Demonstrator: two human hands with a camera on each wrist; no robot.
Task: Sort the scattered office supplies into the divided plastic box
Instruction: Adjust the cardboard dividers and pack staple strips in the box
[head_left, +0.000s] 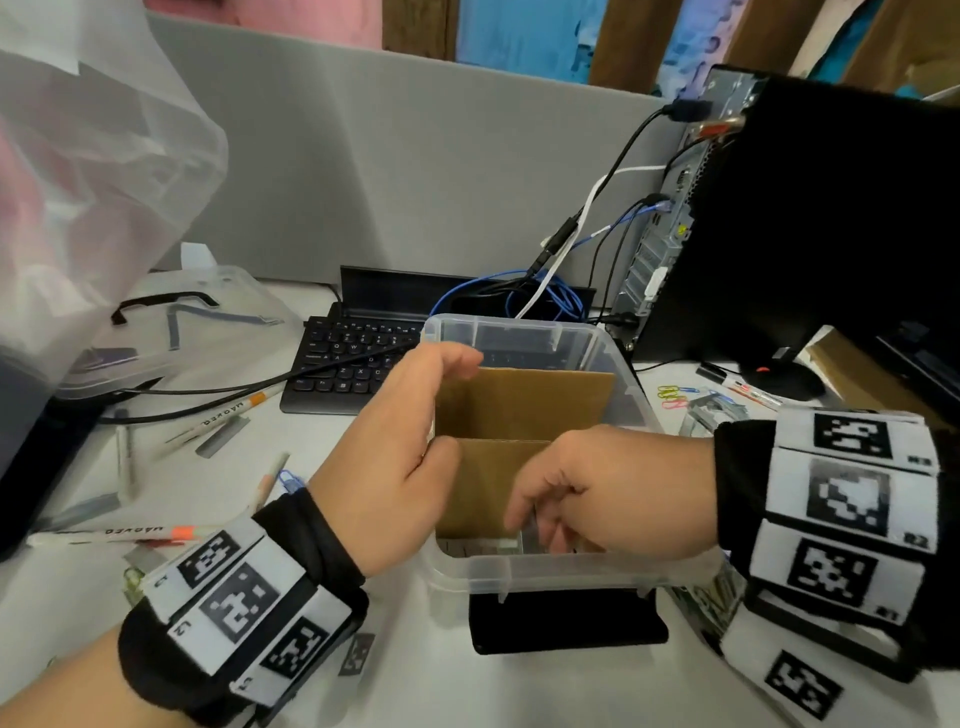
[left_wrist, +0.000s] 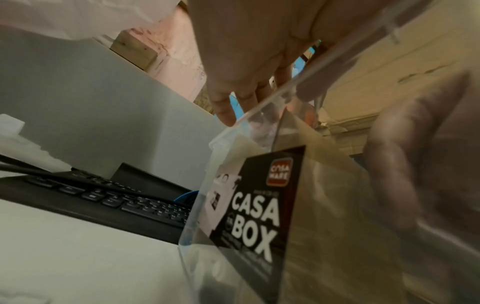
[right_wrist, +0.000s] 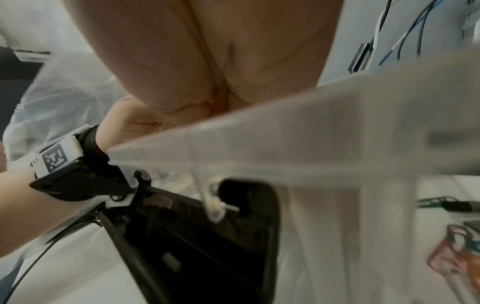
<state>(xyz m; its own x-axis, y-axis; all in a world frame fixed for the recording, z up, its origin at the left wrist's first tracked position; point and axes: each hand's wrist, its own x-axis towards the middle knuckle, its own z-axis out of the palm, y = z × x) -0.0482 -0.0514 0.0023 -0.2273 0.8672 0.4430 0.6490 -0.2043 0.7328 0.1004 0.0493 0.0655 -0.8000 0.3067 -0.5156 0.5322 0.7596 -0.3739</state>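
Both forearms reached forward from the near edge, each wrist wrapped in a black band carrying white blocks printed with black square codes. The left hand (head_left: 395, 452) was raised with its back turned up, the fingers curled forward and the thumb tucked under them toward the palm. The right hand (head_left: 608, 488) came in from the right, knuckles up, wrist bent, its fingers curled downward and pinching something thin and grey that was too blurred to make out.

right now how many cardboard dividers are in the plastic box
2: one cardboard divider crosses the plastic box mid-way, a nearer one sits before it, partly behind the right hand; hands may hide more.
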